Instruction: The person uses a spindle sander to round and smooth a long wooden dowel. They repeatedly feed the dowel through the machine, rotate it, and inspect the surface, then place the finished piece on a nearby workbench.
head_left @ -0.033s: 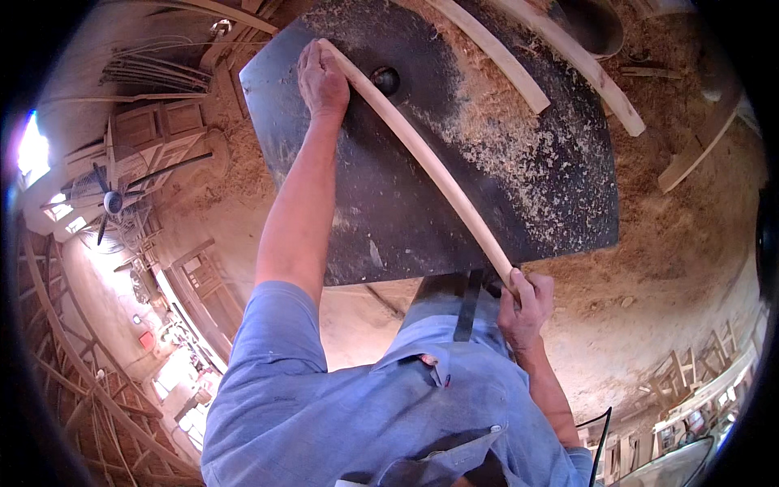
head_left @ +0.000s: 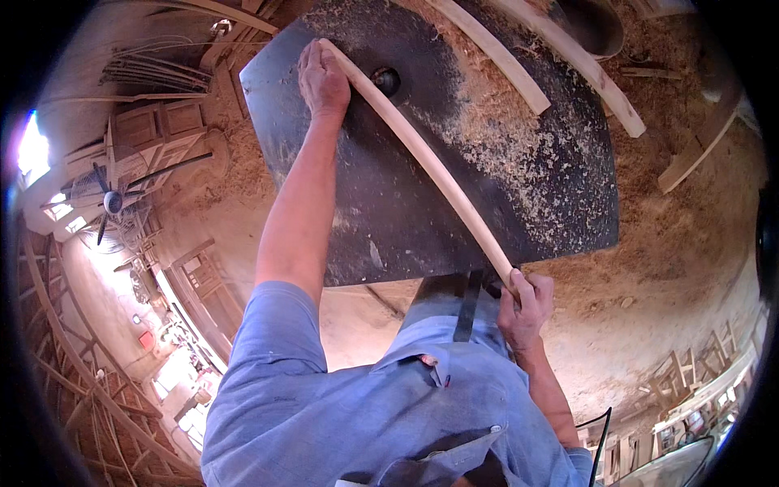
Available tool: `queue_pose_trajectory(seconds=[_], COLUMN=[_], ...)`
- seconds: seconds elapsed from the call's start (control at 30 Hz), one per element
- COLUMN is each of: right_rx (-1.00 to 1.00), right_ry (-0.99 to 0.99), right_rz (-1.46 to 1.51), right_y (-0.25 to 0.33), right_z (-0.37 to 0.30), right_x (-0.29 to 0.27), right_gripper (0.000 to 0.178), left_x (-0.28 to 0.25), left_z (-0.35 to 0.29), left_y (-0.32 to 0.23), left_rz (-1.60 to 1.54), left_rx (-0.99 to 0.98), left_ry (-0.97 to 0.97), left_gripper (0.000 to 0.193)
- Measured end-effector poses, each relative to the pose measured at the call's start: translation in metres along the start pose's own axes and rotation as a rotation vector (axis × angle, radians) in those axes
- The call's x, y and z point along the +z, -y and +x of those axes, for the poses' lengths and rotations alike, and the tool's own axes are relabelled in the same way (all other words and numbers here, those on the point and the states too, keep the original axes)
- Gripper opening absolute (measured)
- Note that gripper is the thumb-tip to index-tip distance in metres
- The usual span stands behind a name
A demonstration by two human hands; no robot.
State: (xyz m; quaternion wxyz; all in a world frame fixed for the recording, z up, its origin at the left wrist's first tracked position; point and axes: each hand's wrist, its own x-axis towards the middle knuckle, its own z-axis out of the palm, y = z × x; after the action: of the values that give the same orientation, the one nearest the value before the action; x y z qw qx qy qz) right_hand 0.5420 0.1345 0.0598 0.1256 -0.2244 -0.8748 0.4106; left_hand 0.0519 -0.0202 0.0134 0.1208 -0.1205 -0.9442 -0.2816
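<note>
A long, pale, slightly curved wooden strip (head_left: 430,160) slants across a dark machine table (head_left: 389,219), from its far left down to its near edge. My left hand (head_left: 324,85) is closed at the strip's far end, with the fingers against its left side. My right hand (head_left: 527,307) grips the near end, just past the table's front edge, with the fingers bent round it. Close to the strip's right side, near my left hand, a dark round spindle (head_left: 385,80) sits in an opening in the tabletop.
Two more curved wooden pieces (head_left: 495,57) (head_left: 580,61) lie at the far right of the table. Wood shavings (head_left: 535,170) cover its right part. Another wooden piece (head_left: 699,150) is on the dusty floor at right. A fan (head_left: 112,201) stands at left.
</note>
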Motion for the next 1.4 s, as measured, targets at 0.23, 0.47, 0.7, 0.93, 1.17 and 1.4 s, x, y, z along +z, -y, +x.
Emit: queue_pose_trajectory(seconds=[0.23, 0.47, 0.7, 0.93, 1.17, 1.4], right_rx=[0.003, -0.053, -0.107, -0.120, -0.151, -0.180], right_ry=[0.000, -0.014, -0.030, -0.098, -0.081, -0.097], right_rz=[0.016, -0.046, -0.078, -0.061, -0.045, -0.047], right_y=[0.008, 0.016, 0.023, 0.030, 0.034, 0.041], right_z=[0.011, 0.039, 0.067, 0.087, 0.111, 0.137], right_x=[0.004, 0.009, 0.018, 0.037, 0.052, 0.074], right_gripper=[0.049, 0.047, 0.040, 0.036, 0.045, 0.045], left_x=[0.008, 0.013, 0.018, 0.020, 0.018, 0.019], left_z=[0.012, 0.038, 0.056, 0.068, 0.075, 0.082], left_y=[-0.002, 0.019, 0.032, 0.038, 0.033, 0.038], left_rz=[0.010, 0.017, 0.021, 0.009, 0.033, 0.062], left_rx=[-0.020, -0.060, 0.018, 0.002, -0.046, -0.085], left_ry=[0.026, 0.054, 0.014, 0.030, 0.046, 0.009], left_gripper=[0.052, 0.052, 0.053, 0.053, 0.053, 0.054])
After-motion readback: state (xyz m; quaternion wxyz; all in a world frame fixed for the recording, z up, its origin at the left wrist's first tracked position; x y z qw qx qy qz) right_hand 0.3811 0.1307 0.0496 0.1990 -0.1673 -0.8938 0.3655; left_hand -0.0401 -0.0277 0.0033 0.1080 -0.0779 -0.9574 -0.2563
